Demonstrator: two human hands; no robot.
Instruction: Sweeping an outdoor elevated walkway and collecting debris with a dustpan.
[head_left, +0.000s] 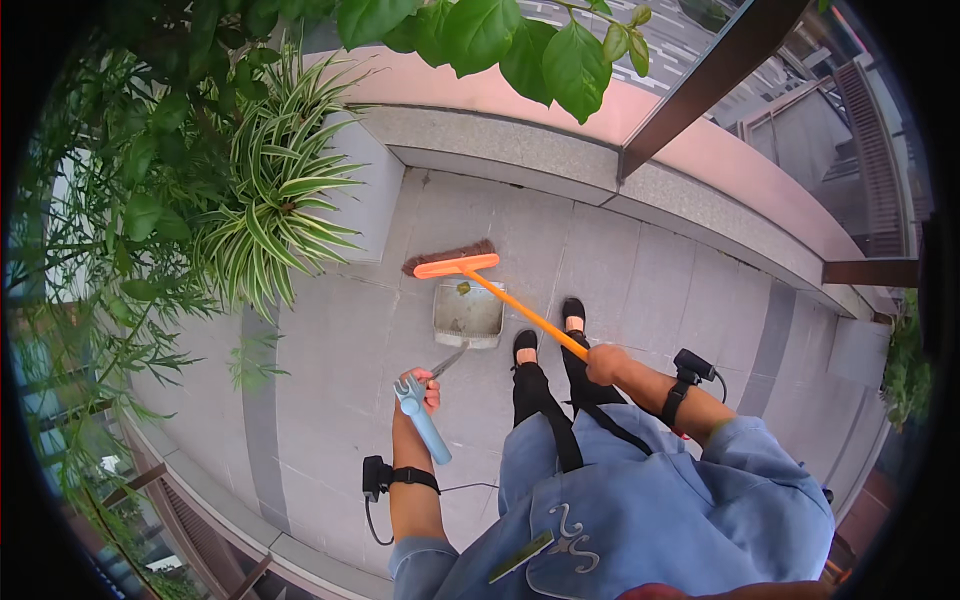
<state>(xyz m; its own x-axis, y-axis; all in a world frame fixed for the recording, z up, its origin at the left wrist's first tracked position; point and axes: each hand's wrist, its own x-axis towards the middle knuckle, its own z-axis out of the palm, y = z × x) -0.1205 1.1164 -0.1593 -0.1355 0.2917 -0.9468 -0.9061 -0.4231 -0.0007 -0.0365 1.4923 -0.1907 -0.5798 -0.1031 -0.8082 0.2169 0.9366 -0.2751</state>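
Note:
My right hand is closed around the orange handle of a broom. The broom's orange head with dark brown bristles rests on the paved floor, just beyond the dustpan's front edge. My left hand grips the grey shaft of a long-handled dustpan, close below its light blue handle end. The dustpan's pale, worn tray lies on the floor to the left of my feet. A small yellowish-brown leaf sits inside it near the front lip.
A spider plant and other foliage overhang a white planter at the left. Green leaves hang at the top. A stone ledge with a brown metal post borders the floor. My black shoes stand beside the dustpan.

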